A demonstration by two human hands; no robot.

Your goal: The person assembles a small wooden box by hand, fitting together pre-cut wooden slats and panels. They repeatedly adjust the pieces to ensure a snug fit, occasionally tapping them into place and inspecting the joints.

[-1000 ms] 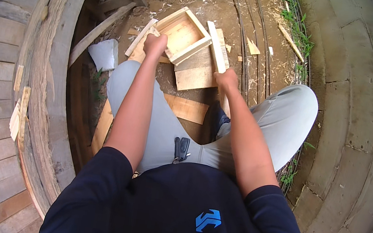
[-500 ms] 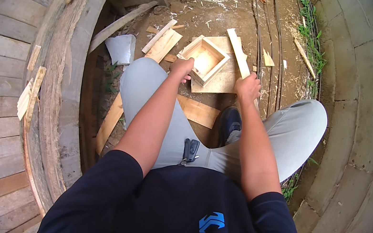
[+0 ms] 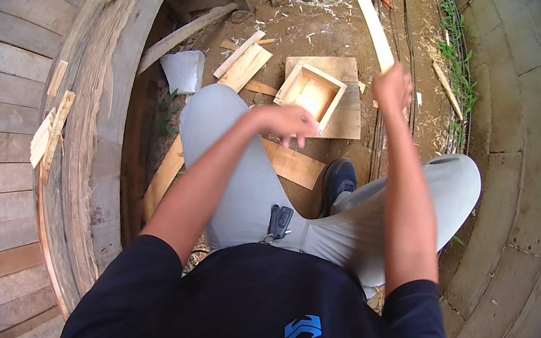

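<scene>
A small square wooden box (image 3: pixel 333 112) with an open top sits on a flat board (image 3: pixel 345 121) on the ground before me. Just at the box's near side is my left hand (image 3: pixel 284 121), a little blurred, its fingers loosely apart and holding nothing; I cannot tell whether it touches the rim. My right hand (image 3: pixel 393 88) is closed around the lower end of a long, pale wooden strip (image 3: pixel 374 30). That strip points up and away, tilted to the left, to the right of the box and apart from it.
Left of the box lie wood offcuts (image 3: pixel 244 67) and a whitish block (image 3: pixel 182 71). A plank (image 3: pixel 293 164) lies between my legs, near my shoe (image 3: pixel 340 179). Thick timber (image 3: pixel 77 105) borders the left, a grey wall (image 3: pixel 517 157) the right. Shavings and dark cables cover the dirt.
My left hand has let go of the box and moved right along its near side. The box has been set down squarer on the board. My right hand has lifted the strip up and right.
</scene>
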